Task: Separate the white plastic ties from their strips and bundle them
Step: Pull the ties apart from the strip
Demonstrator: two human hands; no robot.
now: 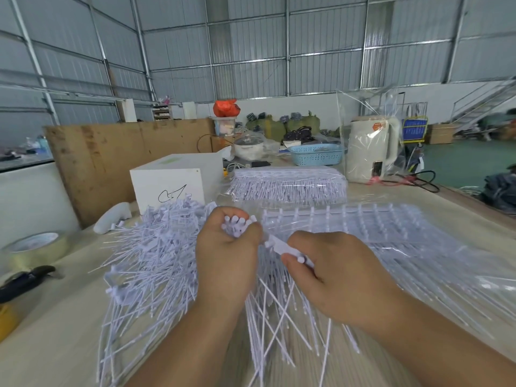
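My left hand (226, 261) grips a bundle of white plastic ties (237, 227), their heads poking up between the fingers and their tails fanning down toward me. Just to its right, my right hand (335, 272) pinches the head end of a strip of ties (280, 245); several long tails hang below it. A large loose heap of separated ties (150, 261) lies on the table to the left. Sheets of ties still joined on their strips (377, 236) lie flat to the right under clear plastic.
A bagged stack of tie strips (287, 185) and a white box (176, 180) stand behind. A tape roll (36, 247) and black pliers (25, 280) lie at the left edge. A blue basket (317, 155) and a wrapped kettle (372, 149) sit farther back.
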